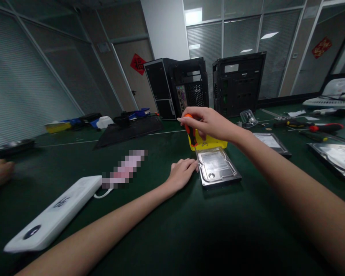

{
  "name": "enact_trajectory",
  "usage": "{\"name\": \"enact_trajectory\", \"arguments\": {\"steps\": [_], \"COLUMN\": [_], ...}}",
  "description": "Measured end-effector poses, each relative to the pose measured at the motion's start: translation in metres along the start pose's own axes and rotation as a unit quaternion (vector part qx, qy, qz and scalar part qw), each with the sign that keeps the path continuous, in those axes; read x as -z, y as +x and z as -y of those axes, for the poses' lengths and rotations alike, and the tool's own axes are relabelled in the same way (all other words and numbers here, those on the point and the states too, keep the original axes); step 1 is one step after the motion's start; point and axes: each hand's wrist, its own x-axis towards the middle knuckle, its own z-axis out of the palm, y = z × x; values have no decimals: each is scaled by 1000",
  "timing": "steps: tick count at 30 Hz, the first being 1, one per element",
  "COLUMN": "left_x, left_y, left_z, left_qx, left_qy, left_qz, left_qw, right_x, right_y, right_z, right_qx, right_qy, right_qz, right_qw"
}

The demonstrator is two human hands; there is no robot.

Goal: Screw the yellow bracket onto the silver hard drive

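Note:
A silver hard drive [217,165] lies flat on the dark green table, close to the centre. My right hand [199,122] is closed around the orange and black handle of a screwdriver [192,134], held upright with its shaft down at the drive's upper left corner. Against the drive's left edge rests my left hand [183,173], low on the table, its fingers together and curled; whether they pinch anything small is hidden. Just behind the drive sits a yellow tray [222,143] with small metal bits in it.
Black computer cases [240,84] stand at the back. More drives [270,142] and hand tools [326,127] lie to the right. At the left are a white power bank [56,212] with a cable and another person's hand [0,172].

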Motion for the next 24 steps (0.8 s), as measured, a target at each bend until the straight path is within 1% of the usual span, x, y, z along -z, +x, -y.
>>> {"name": "enact_trajectory", "arguments": {"steps": [5, 12, 17, 24], "left_x": [0, 1, 1, 0], "left_y": [0, -1, 0, 1], "left_z": [0, -2, -1, -1], "left_qx": [-6, -3, -8, 0], "left_qy": [5, 3, 0, -4], "left_qz": [-3, 0, -1, -1], "left_qw": [1000, 1000, 1000, 1000], "right_x": [-2, -1, 3, 3], "right_y": [-2, -2, -4, -2], "right_z": [-4, -3, -2, -3], "right_qx": [18, 15, -10, -8], "right_qy": [-79, -110, -93, -27], "right_qz": [-51, -60, -42, -10], "right_qw": [995, 992, 995, 1000]}}
